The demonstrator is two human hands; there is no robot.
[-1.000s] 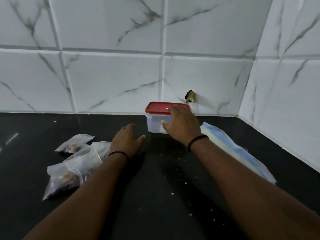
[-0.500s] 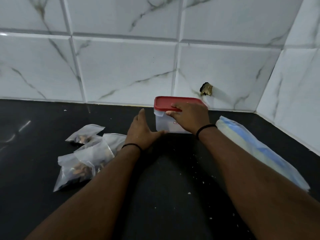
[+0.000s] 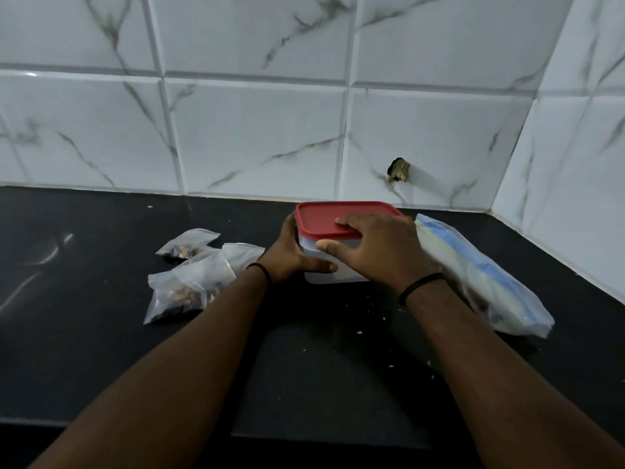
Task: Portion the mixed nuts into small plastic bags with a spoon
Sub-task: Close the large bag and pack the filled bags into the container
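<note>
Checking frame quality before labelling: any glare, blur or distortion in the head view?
Head view: dim; streaky glare on the counter at left; wide-angle bends the tile lines; the big bag looks smeared beside the right hand; the tub is sharp enough.

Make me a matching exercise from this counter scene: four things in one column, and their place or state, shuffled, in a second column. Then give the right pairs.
Things
1. lid
2. small filled bags
3. pack of empty bags
4. left hand

Place or state
A. lying along the counter by the right forearm
B. red, closed on the tub, under the right hand
C. piled on the counter beside the left wrist
D. gripping the tub's left side

Pairs: 1-B, 2-C, 3-A, 4-D
</note>
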